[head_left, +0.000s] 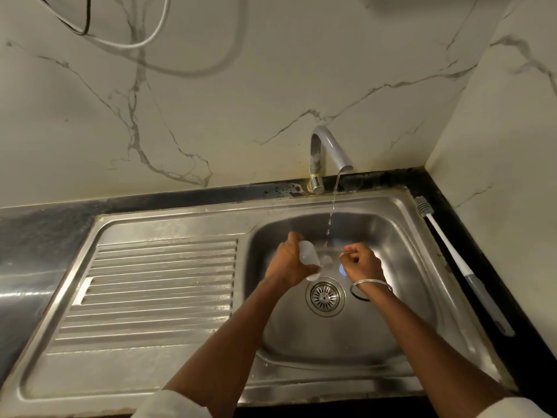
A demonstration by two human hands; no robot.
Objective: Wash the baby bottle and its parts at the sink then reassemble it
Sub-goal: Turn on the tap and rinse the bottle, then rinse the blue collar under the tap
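support: black countertop (437,181) with steel sink (180,215) set in | left: ribbed drainboard (156,282) | back rim: faucet (330,147) | right edge: bottle brush (443,236) lying lengthwise, bristles toward wall | basin floor: drain strainer (325,295)

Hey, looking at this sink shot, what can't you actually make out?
All in the head view:
1. The clear plastic baby bottle is see-through, blurred and partly covered by the left hand gripping it, so its shape is unclear.
2. Whatever the right hand pinches, if anything, is too small to tell.
3. A small blue object is mostly hidden behind the right hand.
4. The looping white cable is cut off by the top edge.
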